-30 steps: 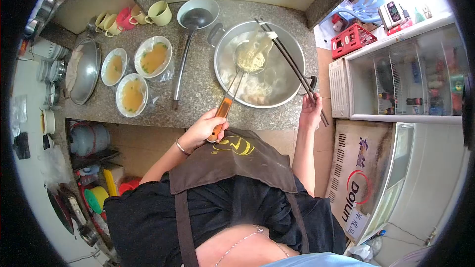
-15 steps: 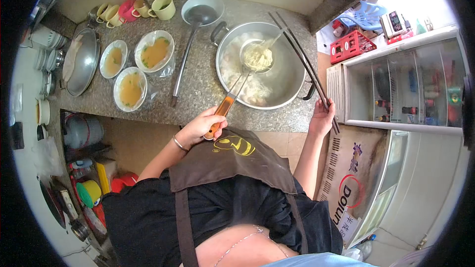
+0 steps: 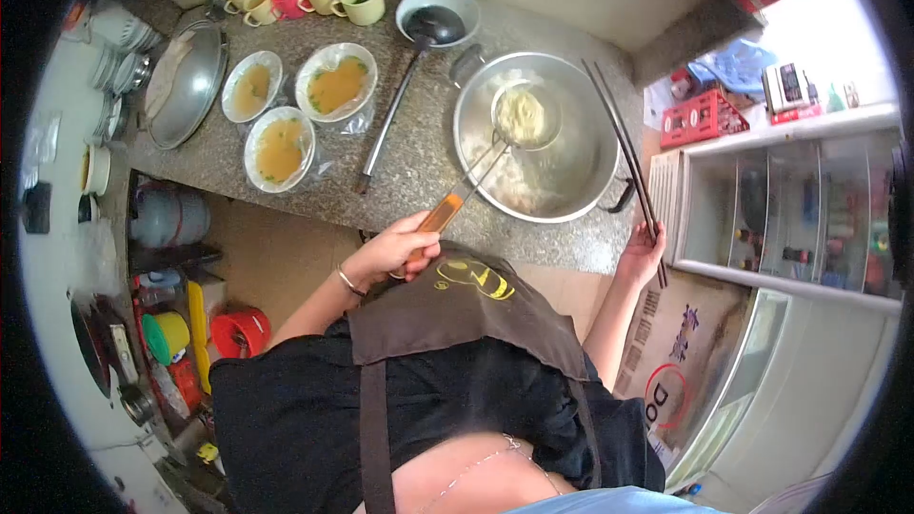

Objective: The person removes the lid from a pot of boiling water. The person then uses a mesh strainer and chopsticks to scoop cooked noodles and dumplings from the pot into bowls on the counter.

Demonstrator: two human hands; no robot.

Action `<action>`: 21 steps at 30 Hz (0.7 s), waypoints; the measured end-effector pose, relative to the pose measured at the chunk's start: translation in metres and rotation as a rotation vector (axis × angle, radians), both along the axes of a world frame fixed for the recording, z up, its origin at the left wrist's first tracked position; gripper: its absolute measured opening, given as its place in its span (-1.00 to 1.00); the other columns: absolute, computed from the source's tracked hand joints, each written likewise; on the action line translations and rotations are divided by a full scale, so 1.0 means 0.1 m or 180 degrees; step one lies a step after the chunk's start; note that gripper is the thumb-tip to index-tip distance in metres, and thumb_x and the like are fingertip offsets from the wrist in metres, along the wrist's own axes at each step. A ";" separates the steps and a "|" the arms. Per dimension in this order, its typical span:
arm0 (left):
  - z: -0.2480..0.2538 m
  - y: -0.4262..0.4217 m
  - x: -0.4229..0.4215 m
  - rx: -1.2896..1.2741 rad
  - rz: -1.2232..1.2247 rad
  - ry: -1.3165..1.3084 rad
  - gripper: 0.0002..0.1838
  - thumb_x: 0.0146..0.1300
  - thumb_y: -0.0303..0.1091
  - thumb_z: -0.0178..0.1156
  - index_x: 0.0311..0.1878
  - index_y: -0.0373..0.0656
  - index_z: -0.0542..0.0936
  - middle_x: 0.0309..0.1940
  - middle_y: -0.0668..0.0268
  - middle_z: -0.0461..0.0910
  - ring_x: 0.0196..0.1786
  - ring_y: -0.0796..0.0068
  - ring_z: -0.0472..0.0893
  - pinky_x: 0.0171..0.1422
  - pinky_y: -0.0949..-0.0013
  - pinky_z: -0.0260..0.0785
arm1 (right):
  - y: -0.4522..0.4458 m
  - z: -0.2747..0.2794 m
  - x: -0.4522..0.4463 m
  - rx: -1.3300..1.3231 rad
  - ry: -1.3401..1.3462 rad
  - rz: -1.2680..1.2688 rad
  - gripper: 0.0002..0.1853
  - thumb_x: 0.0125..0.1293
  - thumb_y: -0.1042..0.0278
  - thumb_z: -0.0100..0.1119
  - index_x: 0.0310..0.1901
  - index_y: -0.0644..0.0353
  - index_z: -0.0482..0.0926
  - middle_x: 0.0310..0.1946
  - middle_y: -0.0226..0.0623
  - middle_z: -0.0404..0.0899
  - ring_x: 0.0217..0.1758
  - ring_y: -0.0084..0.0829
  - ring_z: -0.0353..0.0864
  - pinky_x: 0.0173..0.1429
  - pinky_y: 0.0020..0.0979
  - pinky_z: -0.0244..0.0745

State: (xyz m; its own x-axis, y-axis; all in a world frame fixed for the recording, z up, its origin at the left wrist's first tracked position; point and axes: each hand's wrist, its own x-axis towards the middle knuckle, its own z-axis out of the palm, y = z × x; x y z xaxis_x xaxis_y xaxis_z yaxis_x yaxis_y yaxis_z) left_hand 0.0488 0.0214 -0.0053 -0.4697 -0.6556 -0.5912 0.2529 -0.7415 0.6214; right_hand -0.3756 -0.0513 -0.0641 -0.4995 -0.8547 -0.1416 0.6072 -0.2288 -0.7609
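My left hand (image 3: pixel 407 247) is closed round the orange handle of a wire strainer (image 3: pixel 443 213). The strainer's basket holds a clump of pale noodles (image 3: pixel 522 118) over the wide metal pot (image 3: pixel 609 162), which has cloudy, steaming liquid in it. At the pot's right, my right hand (image 3: pixel 642 252) grips a pair of long dark chopsticks (image 3: pixel 628 148) near their lower end. Their tips point up and away, beside the pot's right rim. Three bowls of broth, one at the back (image 3: pixel 336 82), one at the left (image 3: pixel 252 88) and one in front (image 3: pixel 280 149), stand left of the pot.
A ladle (image 3: pixel 392 119) rests with its head in a grey bowl (image 3: pixel 465 2). A round metal lid (image 3: pixel 188 86) lies at the counter's left. Several cups (image 3: pixel 361 1) line the back wall. A glass-door fridge (image 3: pixel 762 200) and a red crate (image 3: pixel 703 120) are at the right.
The chopsticks have moved from over the noodles to the pot's right side, and my right hand has moved outward. The noodles now sit compactly in the strainer. The view has shifted.
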 end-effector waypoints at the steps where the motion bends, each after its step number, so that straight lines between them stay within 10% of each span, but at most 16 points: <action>1: 0.09 0.02 0.02 0.0015 0.0007 0.0009 -0.56 0.33 -0.35 -0.06 0.27 -0.08 0.17 -0.50 0.46 0.33 -0.72 0.75 0.26 -0.70 0.59 0.21 | -0.04 0.05 0.01 0.0019 0.0037 -0.0011 -0.70 0.33 0.21 0.06 -0.03 0.24 0.47 -0.20 -0.26 0.56 -0.15 -0.43 0.55 -0.01 -0.45 0.51; 10: 0.45 0.71 0.79 -0.0118 0.0775 -0.0049 -0.49 0.33 -0.40 -0.09 0.34 -0.08 0.13 -0.54 0.46 0.32 -0.75 0.79 0.22 -0.74 0.65 0.10 | -0.51 0.29 0.43 -0.0213 0.0187 0.0589 -0.70 0.37 0.20 -0.03 -0.06 0.26 0.47 -0.20 -0.23 0.56 -0.17 -0.38 0.56 0.01 -0.40 0.50; 18: 0.64 0.94 1.33 -0.0778 0.1592 -0.2326 -0.40 0.24 -0.49 -0.09 0.38 -0.04 0.12 -0.64 0.47 0.29 -0.80 0.73 0.21 -0.76 0.60 0.08 | -0.96 0.45 2.19 0.0045 0.1178 0.1927 -0.71 0.35 0.25 0.02 -0.10 0.35 0.47 -0.25 -0.15 0.54 -0.17 -0.34 0.58 0.00 -0.31 0.56; 21: 0.18 0.87 1.58 -0.1209 0.1504 -0.3400 -0.44 0.18 -0.48 -0.05 0.31 -0.05 0.25 -0.45 0.22 0.53 -0.53 0.33 0.53 -0.42 0.33 0.37 | -1.13 0.17 2.76 -0.0164 0.1266 0.2443 -0.67 0.36 0.22 0.01 -0.07 0.36 0.47 -0.21 -0.14 0.54 -0.12 -0.34 0.58 0.05 -0.31 0.53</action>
